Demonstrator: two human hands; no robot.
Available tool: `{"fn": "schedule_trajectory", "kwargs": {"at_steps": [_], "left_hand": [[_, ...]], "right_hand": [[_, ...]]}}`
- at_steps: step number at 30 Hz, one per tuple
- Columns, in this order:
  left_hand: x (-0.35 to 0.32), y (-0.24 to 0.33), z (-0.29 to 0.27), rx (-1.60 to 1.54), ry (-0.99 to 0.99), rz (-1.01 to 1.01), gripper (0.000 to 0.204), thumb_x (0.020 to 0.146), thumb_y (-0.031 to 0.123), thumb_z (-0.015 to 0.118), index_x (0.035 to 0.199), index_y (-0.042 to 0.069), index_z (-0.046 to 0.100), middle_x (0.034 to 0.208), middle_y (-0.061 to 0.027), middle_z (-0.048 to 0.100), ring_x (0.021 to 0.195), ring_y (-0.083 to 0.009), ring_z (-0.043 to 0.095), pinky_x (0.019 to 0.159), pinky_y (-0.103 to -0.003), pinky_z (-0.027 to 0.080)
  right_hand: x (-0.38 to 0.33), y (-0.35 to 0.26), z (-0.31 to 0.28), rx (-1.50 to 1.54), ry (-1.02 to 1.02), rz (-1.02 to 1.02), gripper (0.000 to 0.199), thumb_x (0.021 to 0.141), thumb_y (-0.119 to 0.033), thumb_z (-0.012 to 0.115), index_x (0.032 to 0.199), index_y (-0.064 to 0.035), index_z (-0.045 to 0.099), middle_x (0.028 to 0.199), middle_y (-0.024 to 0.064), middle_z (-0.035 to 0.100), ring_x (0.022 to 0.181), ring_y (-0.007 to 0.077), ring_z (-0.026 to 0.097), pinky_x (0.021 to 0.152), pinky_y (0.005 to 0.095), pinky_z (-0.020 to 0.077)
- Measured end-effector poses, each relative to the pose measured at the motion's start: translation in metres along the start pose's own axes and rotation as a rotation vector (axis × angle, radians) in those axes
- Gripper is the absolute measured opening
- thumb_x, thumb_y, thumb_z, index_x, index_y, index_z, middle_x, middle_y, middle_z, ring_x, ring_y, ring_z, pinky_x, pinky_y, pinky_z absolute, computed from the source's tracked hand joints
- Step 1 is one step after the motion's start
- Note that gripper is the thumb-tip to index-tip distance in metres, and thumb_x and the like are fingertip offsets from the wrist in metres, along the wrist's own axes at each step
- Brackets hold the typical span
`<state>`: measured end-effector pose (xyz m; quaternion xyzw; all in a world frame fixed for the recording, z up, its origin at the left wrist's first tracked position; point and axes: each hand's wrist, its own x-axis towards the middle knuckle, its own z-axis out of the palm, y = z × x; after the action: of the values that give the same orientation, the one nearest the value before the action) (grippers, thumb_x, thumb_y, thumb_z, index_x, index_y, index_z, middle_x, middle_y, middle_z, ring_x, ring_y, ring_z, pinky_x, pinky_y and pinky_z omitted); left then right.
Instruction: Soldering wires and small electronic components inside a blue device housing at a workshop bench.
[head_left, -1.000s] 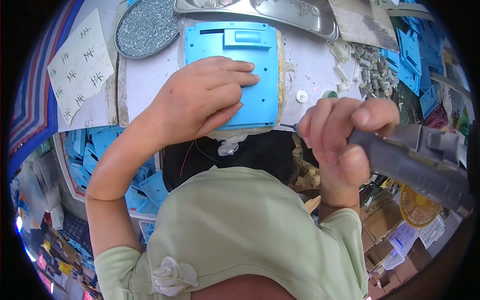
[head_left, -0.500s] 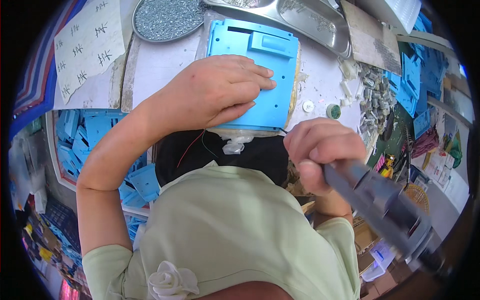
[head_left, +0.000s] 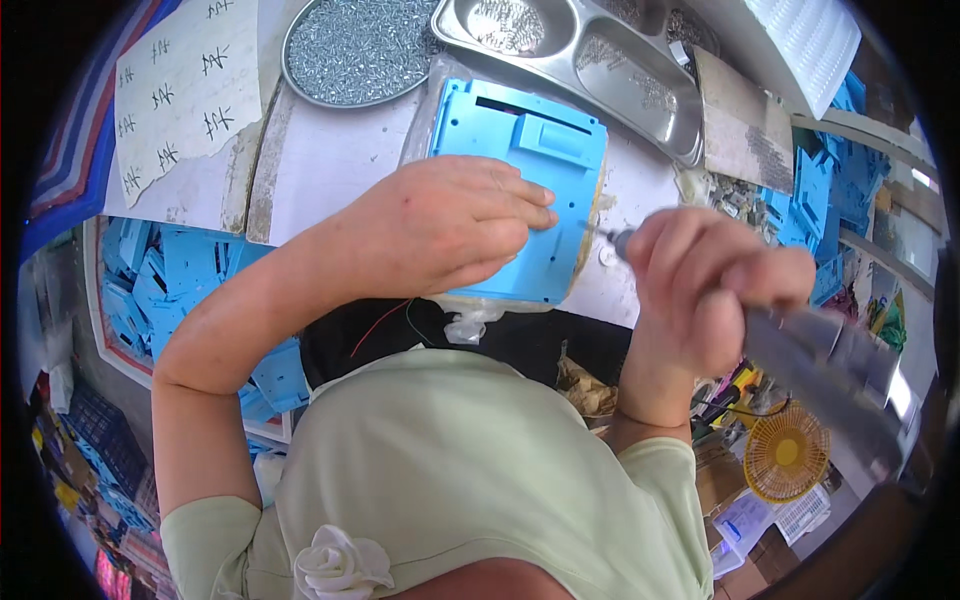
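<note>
A light blue plastic panel (head_left: 560, 250) with small holes, a slot and a raised block lies on the table in front of me. My left hand (head_left: 450, 225) rests across its left and middle part, fingers stretched toward the right edge. Thin red and green wires (head_left: 380, 328) show below that wrist. My right hand (head_left: 715, 280) is wrapped round a grey electric screwdriver (head_left: 825, 370), its body slanting down to the right. The screwdriver's thin bit points at the panel's right edge; whether it touches I cannot tell.
Beyond the panel are a round metal dish (head_left: 288, 62) of screws and a steel compartment tray (head_left: 568, 62) with small parts. More blue pieces (head_left: 150, 280) fill a bin at the left. Small grey parts (head_left: 740, 200) lie at the right, and a yellow basket (head_left: 787, 452) sits lower down.
The screwdriver bit has moved away from the panel's near right corner, farther up along its right edge. My left hand stays on the panel. The whole view has shifted slightly.
</note>
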<state>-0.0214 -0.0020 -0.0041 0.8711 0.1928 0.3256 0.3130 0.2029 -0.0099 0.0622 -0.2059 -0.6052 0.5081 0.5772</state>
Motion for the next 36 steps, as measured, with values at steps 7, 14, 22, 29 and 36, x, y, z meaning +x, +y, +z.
{"fn": "schedule_trajectory", "kwargs": {"at_steps": [7,14,22,29,36], "left_hand": [[0.002,-0.004,-0.001,0.018,-0.011,0.005,0.011,0.083,0.007,0.069,0.084,0.003,0.059,0.124,-0.0114,0.070,0.117,-0.0307,0.065,0.102,-0.047,0.053],[0.003,-0.004,-0.002,0.025,-0.029,-0.015,0.012,0.082,0.006,0.069,0.079,0.004,0.058,0.126,-0.0086,0.069,0.120,-0.0270,0.064,0.102,-0.044,0.053],[0.002,-0.003,-0.001,-0.012,-0.009,-0.022,0.013,0.083,0.007,0.070,0.079,0.005,0.057,0.125,-0.0089,0.070,0.120,-0.0275,0.064,0.102,-0.043,0.053],[0.002,0.012,-0.001,-0.085,0.147,-0.177,0.013,0.084,0.006,0.074,0.093,0.007,0.065,0.120,-0.0088,0.072,0.115,-0.0279,0.067,0.103,-0.046,0.052],[-0.006,0.025,-0.012,0.032,0.365,-0.328,0.021,0.082,0.001,0.077,0.098,0.010,0.067,0.103,-0.0045,0.076,0.101,-0.0234,0.073,0.105,-0.050,0.047]], "right_hand": [[0.003,0.026,-0.012,-0.043,-0.122,0.041,0.023,0.087,0.008,0.065,0.098,-0.0022,0.048,0.071,0.0079,0.054,0.061,0.0199,0.058,0.055,0.0354,0.0491],[0.062,0.044,-0.028,-0.108,0.057,-0.037,0.017,0.092,-0.002,0.061,0.100,-0.0033,0.047,0.066,0.0046,0.049,0.057,0.0167,0.051,0.053,0.0323,0.0456],[0.056,0.056,-0.026,-0.204,0.056,0.104,0.017,0.092,-0.006,0.062,0.098,-0.0056,0.047,0.064,0.0023,0.044,0.055,0.0156,0.044,0.054,0.0349,0.0454],[0.070,-0.013,-0.016,0.089,-0.217,0.080,0.033,0.096,-0.026,0.067,0.126,-0.0189,0.056,0.066,-0.0058,0.053,0.056,0.0097,0.049,0.062,0.0286,0.0457],[0.058,-0.015,0.020,0.186,-0.314,0.140,0.036,0.098,-0.032,0.068,0.130,-0.0243,0.054,0.068,-0.0096,0.058,0.058,0.0055,0.053,0.058,0.0255,0.0455]]}}
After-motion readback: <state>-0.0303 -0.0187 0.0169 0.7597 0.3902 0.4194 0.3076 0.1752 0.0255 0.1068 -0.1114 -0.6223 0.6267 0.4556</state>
